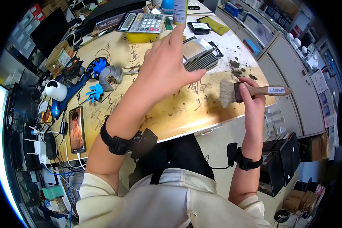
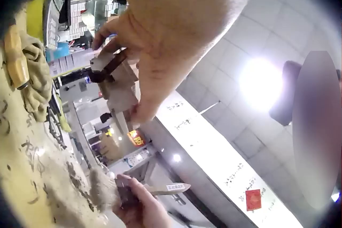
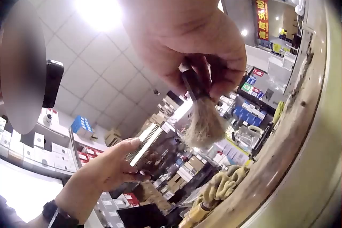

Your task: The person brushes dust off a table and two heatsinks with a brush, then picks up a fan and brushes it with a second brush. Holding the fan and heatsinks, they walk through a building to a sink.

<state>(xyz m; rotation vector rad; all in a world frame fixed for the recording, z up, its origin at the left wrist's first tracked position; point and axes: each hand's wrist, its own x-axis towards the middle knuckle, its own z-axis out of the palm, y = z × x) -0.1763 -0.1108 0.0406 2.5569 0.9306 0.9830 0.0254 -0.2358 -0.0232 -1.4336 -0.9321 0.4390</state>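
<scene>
My left hand [image 1: 164, 68] grips a finned metal heat sink [image 1: 202, 60], raised above the table, thumb along its near side. Rows of thin fins show on it in the right wrist view, where the heat sink [image 3: 145, 143] is seen edge-on. In my right hand [image 1: 253, 102] is a wide paintbrush [image 1: 228, 93], pinched around its dark ferrule. Its pale bristles point left toward the heat sink, apart from it, and the labelled wooden handle points right. The bristles [image 3: 206, 125] hang downward in the right wrist view.
Dark dirt clumps [image 1: 235, 72] lie on the table's right side. Blue fans [image 1: 95, 93], a phone [image 1: 76, 129] and a white camera [image 1: 56, 90] sit at the left. Behind are a calculator [image 1: 142, 22], a spray can [image 1: 180, 11] and a rolled cloth [image 1: 213, 26].
</scene>
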